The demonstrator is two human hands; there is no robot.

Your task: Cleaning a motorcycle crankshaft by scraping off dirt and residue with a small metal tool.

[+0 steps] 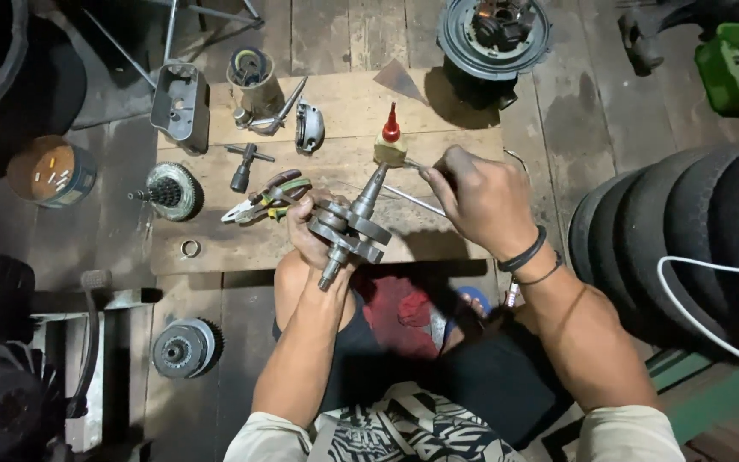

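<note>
At lower centre, the left hand (308, 229) is clenched around a crankshaft (351, 226), held above the wooden board (215, 248). The right hand (481, 198) grips a thin metal rod (412, 201) beside it. Pliers (267, 202), a clutch gear (168, 192) and an oil bottle (391, 141) are laid out; the engine appears stripped, reassembly not begun.

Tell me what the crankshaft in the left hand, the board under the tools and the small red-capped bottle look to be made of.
Crankshaft: bare metal, likely steel, going by its dull grey sheen with brighter machined edges. Board: unfinished wood, pale with visible grain, plank seams and dark stains. Small bottle: probably plastic, with a yellowish translucent body and a glossy red pointed cap.
</note>
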